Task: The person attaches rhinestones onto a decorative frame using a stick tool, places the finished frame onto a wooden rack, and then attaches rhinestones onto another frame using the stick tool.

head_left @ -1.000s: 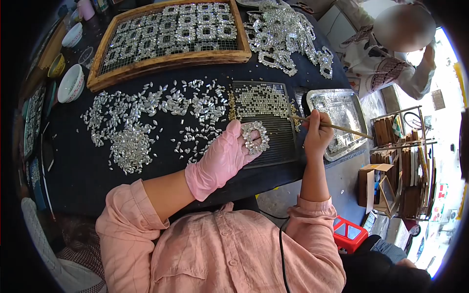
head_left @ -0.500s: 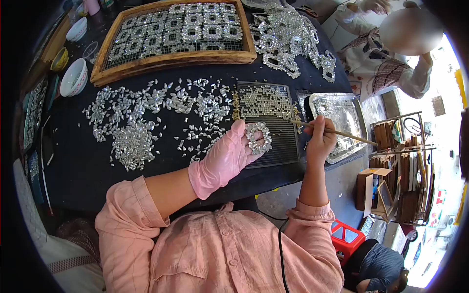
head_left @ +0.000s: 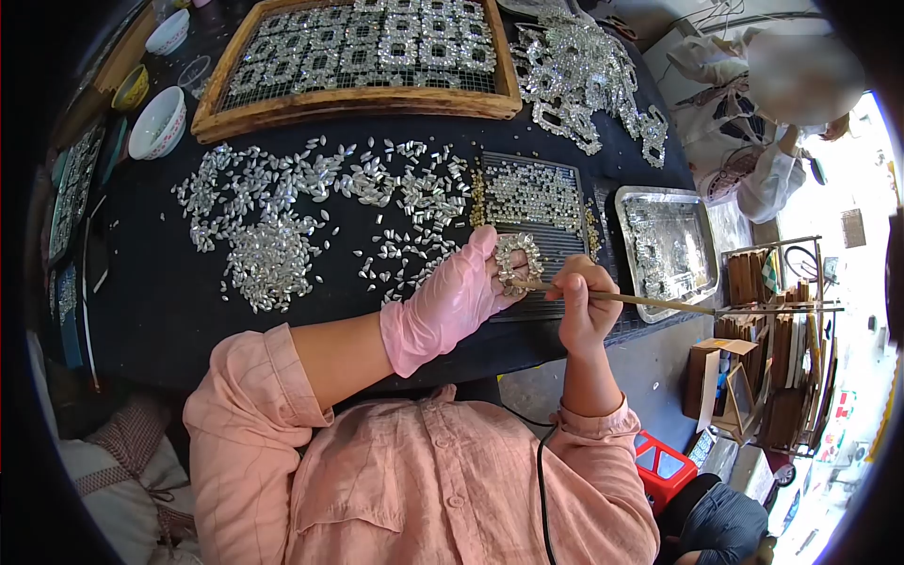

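My left hand, in a pink glove, holds a rhinestone-covered ring-shaped piece on its fingers. Bare, my right hand pinches a long thin wooden stick, whose tip touches the lower edge of that piece. Just beyond my hands lies a dark ridged tray with rows of small square stones on its far part. Left of my gloved hand, loose silver stones are spread over the black cloth. Whether a stone sits on the stick's tip is too small to tell.
A wooden-framed mesh with many rhinestone pieces stands at the back. Beside it are heaped rhinestone strips. A metal tray lies at right, white bowls at left. Another person sits across the table's right corner.
My right hand has brought the stick's tip from the stones on the ridged tray down to the piece in my left hand. The view has shifted slightly.
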Action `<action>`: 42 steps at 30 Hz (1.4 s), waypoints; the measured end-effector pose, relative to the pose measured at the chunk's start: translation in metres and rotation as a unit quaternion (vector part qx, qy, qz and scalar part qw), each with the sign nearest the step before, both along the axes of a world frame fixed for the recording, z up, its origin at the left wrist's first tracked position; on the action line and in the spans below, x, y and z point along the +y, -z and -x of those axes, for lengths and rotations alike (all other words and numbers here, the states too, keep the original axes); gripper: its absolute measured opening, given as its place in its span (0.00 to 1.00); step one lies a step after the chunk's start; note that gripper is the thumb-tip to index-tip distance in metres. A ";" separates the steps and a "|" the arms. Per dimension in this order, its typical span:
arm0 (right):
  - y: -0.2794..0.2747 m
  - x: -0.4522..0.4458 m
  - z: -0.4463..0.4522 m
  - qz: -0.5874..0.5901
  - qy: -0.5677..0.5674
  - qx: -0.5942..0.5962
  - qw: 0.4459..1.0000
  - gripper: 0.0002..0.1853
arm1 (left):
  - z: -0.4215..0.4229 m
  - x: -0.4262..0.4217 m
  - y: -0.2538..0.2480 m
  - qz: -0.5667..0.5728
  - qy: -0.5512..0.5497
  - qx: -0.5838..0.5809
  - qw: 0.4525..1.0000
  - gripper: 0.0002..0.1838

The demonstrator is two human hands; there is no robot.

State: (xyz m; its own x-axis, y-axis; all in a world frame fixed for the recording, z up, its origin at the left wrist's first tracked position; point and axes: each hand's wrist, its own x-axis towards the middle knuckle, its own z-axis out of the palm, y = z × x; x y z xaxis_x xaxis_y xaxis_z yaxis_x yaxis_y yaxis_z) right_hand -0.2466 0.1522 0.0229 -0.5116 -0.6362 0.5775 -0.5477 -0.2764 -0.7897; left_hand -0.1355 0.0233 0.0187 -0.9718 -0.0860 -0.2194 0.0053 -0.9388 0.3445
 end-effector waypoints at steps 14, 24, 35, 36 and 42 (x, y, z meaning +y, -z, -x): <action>-0.001 -0.001 -0.006 0.045 0.029 -0.114 0.992 0.11 | 0.000 -0.001 0.001 -0.002 0.008 0.014 1.000 0.29; 0.008 0.003 -0.001 0.103 0.069 -0.144 0.982 0.11 | -0.001 0.000 0.001 0.001 0.001 0.006 1.000 0.30; -0.008 -0.003 0.008 -0.001 0.183 -0.127 0.975 0.10 | -0.004 -0.001 -0.009 0.012 -0.001 0.048 0.999 0.33; -0.010 -0.002 0.010 0.005 0.179 -0.121 0.976 0.10 | -0.004 -0.002 -0.011 0.013 -0.003 0.055 0.998 0.33; -0.036 -0.015 0.013 0.058 0.125 -0.110 0.984 0.08 | -0.023 -0.018 -0.028 0.038 0.014 0.041 0.998 0.32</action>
State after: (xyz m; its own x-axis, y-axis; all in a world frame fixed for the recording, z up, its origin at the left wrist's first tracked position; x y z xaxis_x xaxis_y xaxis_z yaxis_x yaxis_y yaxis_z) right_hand -0.2600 0.1377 0.0587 -0.7645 -0.4106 0.4970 -0.4300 -0.2494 -0.8677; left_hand -0.1129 0.0051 0.0470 -0.9886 -0.0711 -0.1328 0.0100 -0.9105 0.4134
